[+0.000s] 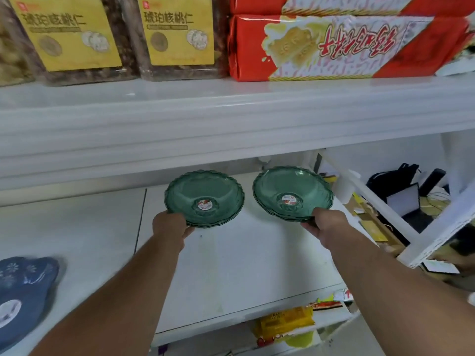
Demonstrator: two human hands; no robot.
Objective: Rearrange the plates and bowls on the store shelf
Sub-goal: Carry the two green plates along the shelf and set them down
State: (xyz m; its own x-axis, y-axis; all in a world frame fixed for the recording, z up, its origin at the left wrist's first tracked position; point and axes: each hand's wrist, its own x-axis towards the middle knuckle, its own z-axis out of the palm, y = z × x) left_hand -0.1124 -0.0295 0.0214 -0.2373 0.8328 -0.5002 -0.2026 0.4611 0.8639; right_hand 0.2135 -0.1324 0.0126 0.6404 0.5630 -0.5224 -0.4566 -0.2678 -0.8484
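Note:
Two small stacks of clear green plastic plates sit side by side at the back of the white shelf (pixel 231 265). Each top plate has a round sticker in its middle. My left hand (pixel 169 227) grips the near rim of the left stack (pixel 205 191). My right hand (pixel 327 223) grips the near rim of the right stack (pixel 290 183). Both stacks look slightly tilted towards me; whether they rest on the shelf or are lifted I cannot tell.
A blue patterned plate (pixel 23 291) lies at the shelf's left front. The upper shelf (pixel 231 119) overhangs closely, carrying nut packs (pixel 177 34) and red biscuit packs (pixel 347 44). A white shelf frame (pixel 411 227) closes the right side. Yellow packets (pixel 285 322) lie below.

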